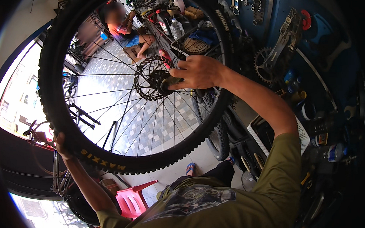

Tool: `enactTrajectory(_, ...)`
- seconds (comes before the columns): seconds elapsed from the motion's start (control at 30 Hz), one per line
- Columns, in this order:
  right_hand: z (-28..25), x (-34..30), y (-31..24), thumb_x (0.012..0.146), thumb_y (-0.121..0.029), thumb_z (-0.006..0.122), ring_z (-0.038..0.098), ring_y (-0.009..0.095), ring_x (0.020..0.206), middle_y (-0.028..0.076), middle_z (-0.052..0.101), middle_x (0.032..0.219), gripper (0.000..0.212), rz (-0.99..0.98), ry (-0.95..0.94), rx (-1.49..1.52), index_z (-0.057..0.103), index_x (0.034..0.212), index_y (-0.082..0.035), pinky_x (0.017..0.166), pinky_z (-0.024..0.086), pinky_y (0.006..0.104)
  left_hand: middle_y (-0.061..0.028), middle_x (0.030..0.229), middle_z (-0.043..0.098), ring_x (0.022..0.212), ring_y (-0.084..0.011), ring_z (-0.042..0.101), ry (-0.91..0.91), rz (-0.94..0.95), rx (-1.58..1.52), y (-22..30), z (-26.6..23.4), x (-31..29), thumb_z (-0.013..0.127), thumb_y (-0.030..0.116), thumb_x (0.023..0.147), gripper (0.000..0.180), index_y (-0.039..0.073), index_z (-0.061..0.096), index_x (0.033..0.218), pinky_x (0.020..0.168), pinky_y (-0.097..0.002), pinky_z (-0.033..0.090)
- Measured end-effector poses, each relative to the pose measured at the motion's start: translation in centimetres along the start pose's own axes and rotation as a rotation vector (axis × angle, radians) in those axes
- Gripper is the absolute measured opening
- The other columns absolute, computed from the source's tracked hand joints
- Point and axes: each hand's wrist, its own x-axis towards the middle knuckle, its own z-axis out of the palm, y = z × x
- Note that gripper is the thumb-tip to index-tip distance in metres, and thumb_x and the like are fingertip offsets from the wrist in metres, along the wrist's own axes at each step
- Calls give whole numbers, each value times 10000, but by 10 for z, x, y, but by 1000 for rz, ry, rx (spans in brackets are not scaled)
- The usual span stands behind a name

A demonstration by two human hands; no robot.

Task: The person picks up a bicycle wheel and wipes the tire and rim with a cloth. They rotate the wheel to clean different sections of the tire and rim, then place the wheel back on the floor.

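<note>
Holding the wheel (150, 77) up off the tiled floor (147, 133), that's the picture now, folks: it stands roughly upright right in front of the chest, tyre (164, 161) filling the view, two hands on the job. Look through the spokes and there's a person (125, 29) seated low beyond; below, a pink chair (131, 202) at the lower left. Moving inward, the brake disc (137, 78) faces the wearer, and at its centre sits the hub (157, 80). That's where the action is! By the look of it, this is the hub-handling step, something being fitted, turned or checked there. The next move, I'd judge, calls for a steady rim on one side and a straight, careful touch at the axle on the other, fingers clear of the disc.

Now the hands! Right hand (201, 71) reaching in from the right: fingers curled, thumb underneath, closed on the hub's near end with little gap. A small dark piece shows between them, too unclear to call loose or fixed. Left hand (62, 145) touches the tyre's outer edge, lower left; most fingers are hidden, so I can't tell how tightly they close.
</note>
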Motion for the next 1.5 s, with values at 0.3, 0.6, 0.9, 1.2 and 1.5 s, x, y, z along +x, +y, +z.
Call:
enactTrajectory(0.3, -17, -18, -69, 1003, -166, 646, 675, 183, 1023, 74, 688, 1131, 338, 934, 584, 697, 666, 1327, -72, 889, 528, 299, -160, 1132, 689, 1009, -264, 697, -48, 68, -7, -37, -43, -5, 633, 348, 938, 637, -58, 520, 1415, 888, -398, 578)
enactTrajectory(0.6, -29, 1, -143, 974, -139, 730, 660, 108, 800, 15, 674, 898, 127, 1481, 673, 1348, 623, 976, -72, 781, 544, 282, -203, 1172, 689, 1003, -306, 706, 30, 48, -101, -72, -46, -15, 729, 270, 857, 640, -47, 524, 1375, 891, -421, 581)
enactTrajectory(0.9, -21, 35, -160, 932, -110, 778, 659, 85, 824, 26, 709, 941, 340, 1428, 416, 934, 675, 1244, -22, 784, 545, 273, -143, 1212, 674, 1045, -246, 671, 28, 11, -113, -92, -44, -20, 778, 275, 859, 705, -5, 487, 1437, 938, -389, 539)
enactTrajectory(1.2, 10, 49, -155, 895, -109, 787, 726, 324, 900, 136, 710, 998, 259, 1184, 274, 403, 691, 1123, -32, 804, 558, 381, -135, 1274, 640, 1107, -245, 634, 61, 0, -61, -89, -32, -29, 809, 309, 811, 826, -3, 457, 1490, 991, -385, 494)
enactTrajectory(1.5, 0, 55, -153, 899, -151, 764, 712, 292, 798, 65, 673, 998, 177, 1091, 20, 129, 685, 1049, -101, 696, 584, 413, -141, 1306, 628, 1145, -253, 620, 91, -13, 8, -81, -26, -33, 829, 352, 787, 884, -7, 455, 1504, 1028, -394, 466)
